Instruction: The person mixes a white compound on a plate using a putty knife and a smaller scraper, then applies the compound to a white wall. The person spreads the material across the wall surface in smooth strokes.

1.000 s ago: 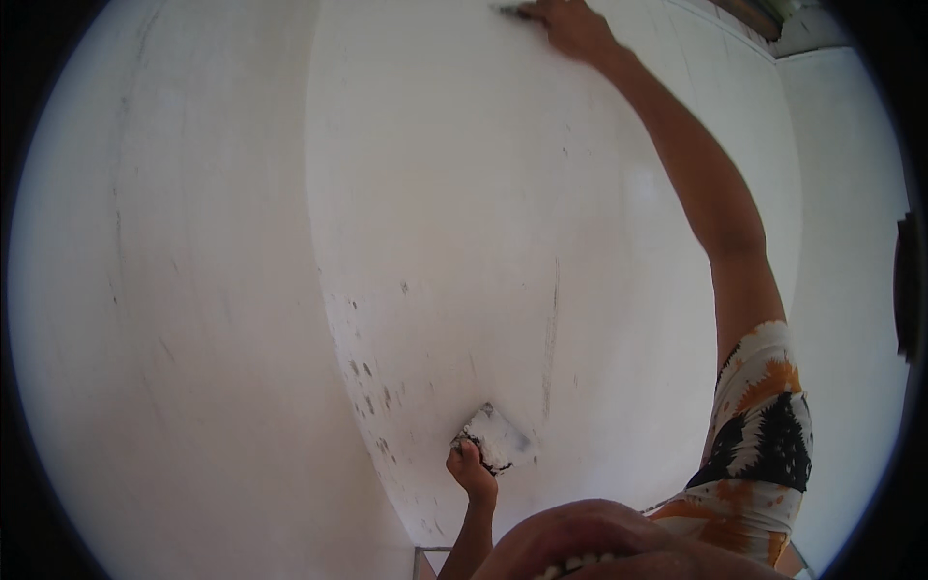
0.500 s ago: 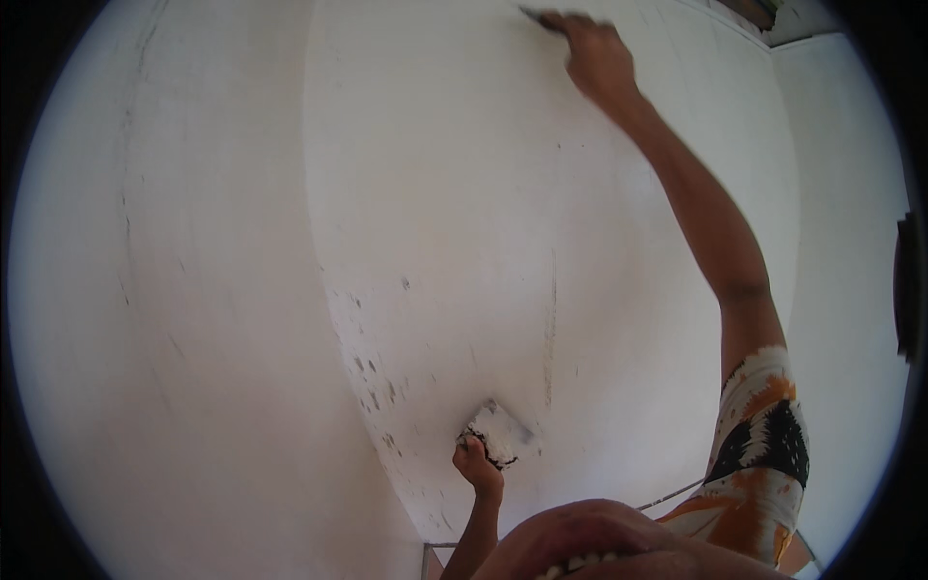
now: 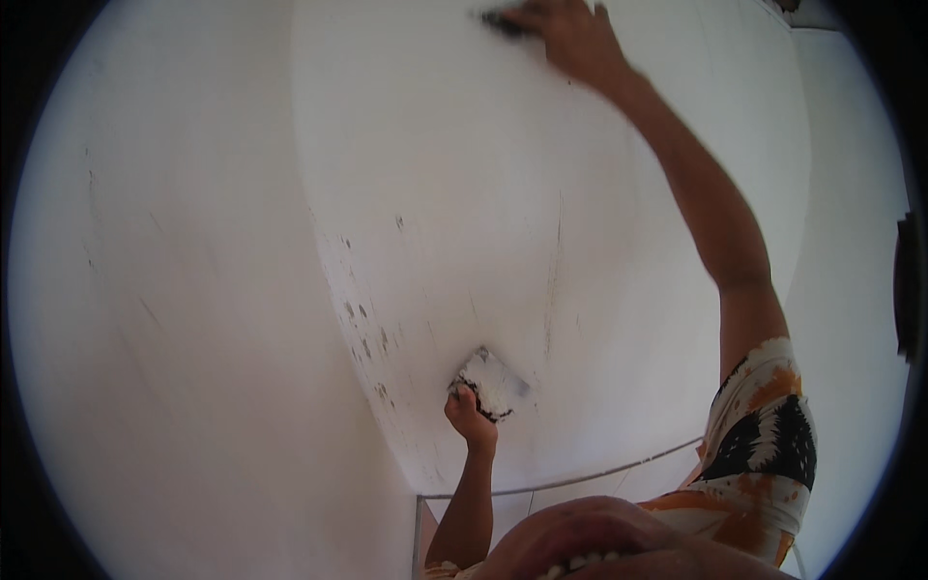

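My right hand (image 3: 582,41) reaches high at the top of the view, its fingers closed round a dark scraper (image 3: 505,23) that is smeared by motion and lies close to the pale wall (image 3: 454,164). Lower down, my left hand (image 3: 471,421) grips a flat, wide putty knife (image 3: 517,385) by its dark handle. White paste (image 3: 485,379) is heaped on that blade. Whether the right-hand blade touches the wall cannot be made out.
Dark scuffs (image 3: 365,324) run down the wall beside a corner on the left. A long thin streak (image 3: 554,271) marks the middle. White tiles with a dark top edge (image 3: 599,472) cross below. Something dark (image 3: 905,290) juts in at the right rim.
My right hand has swept left and slightly up with the scraper. My left hand and its putty knife sit higher in the view, while the wall marks have also shifted upward.
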The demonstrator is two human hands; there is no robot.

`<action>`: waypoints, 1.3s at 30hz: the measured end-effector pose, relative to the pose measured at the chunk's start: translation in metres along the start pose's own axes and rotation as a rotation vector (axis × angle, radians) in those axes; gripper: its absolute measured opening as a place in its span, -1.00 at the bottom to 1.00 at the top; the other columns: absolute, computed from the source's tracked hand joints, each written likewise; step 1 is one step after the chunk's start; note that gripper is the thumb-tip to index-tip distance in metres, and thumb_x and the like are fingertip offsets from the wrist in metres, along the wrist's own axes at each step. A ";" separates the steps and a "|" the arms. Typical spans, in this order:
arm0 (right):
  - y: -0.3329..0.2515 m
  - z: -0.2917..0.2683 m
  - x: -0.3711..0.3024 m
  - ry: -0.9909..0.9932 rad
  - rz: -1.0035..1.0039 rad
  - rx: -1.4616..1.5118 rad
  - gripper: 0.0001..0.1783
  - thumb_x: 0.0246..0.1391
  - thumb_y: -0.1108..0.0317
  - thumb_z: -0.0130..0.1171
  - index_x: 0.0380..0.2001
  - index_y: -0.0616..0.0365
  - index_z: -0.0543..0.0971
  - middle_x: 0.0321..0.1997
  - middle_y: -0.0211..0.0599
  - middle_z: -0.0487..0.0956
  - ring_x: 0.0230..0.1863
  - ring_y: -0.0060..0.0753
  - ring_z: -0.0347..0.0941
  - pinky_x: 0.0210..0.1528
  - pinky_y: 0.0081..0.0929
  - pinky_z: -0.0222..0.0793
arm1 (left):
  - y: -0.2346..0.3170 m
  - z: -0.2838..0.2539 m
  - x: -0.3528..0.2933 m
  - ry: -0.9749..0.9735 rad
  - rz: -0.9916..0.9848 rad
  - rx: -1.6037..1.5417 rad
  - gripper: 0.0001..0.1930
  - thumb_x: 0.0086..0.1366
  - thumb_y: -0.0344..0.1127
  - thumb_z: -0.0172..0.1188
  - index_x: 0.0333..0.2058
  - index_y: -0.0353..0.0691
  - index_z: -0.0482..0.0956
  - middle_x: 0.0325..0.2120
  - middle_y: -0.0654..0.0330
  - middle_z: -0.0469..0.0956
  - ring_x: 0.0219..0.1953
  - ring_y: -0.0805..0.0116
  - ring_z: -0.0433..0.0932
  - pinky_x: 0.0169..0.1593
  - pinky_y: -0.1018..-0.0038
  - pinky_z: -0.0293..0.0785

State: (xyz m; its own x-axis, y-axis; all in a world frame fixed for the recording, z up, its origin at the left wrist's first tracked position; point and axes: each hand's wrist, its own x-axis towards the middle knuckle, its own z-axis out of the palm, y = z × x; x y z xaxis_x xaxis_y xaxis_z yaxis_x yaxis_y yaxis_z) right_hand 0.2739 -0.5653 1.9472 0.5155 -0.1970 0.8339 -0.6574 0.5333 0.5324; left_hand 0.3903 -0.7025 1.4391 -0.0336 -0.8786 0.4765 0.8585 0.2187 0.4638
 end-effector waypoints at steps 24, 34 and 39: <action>0.109 0.017 0.080 -0.114 0.293 -0.061 -0.52 0.22 0.41 -0.09 0.17 -0.19 0.53 0.20 -0.20 0.51 0.14 0.01 0.46 0.18 0.50 0.20 | -0.007 -0.001 -0.004 -0.083 -0.044 -0.142 -0.45 0.35 0.05 0.20 -0.03 -0.43 0.47 -0.15 0.14 0.55 -0.12 0.32 0.54 -0.02 0.35 0.49; -0.095 0.026 -0.249 -0.062 0.177 0.165 -0.30 -0.07 0.63 0.12 0.14 -0.32 0.55 0.22 -0.41 0.47 0.30 -0.09 0.26 0.23 0.44 0.06 | -0.014 -0.017 -0.003 -0.011 -0.321 -0.322 -0.41 0.43 0.08 0.03 0.21 -0.27 0.34 0.12 0.14 0.46 0.12 0.11 0.47 0.16 0.17 0.41; -0.104 0.058 -0.265 -0.187 0.221 0.286 -0.34 -0.10 0.64 0.11 0.08 -0.25 0.60 0.13 -0.35 0.54 0.18 -0.09 0.38 0.09 0.18 0.29 | 0.001 -0.030 -0.025 0.153 -0.462 -0.211 -0.46 0.48 0.09 -0.16 0.28 -0.09 0.30 0.21 0.19 0.40 0.22 0.10 0.39 0.24 0.08 0.36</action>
State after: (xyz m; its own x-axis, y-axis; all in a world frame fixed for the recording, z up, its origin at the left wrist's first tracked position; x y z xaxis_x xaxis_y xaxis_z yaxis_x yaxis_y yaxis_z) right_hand 0.1738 -0.6162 1.6798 0.2530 -0.2638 0.9308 -0.8813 0.3341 0.3342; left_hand 0.4074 -0.6931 1.4050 -0.3714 -0.9184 0.1366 0.8567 -0.2823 0.4318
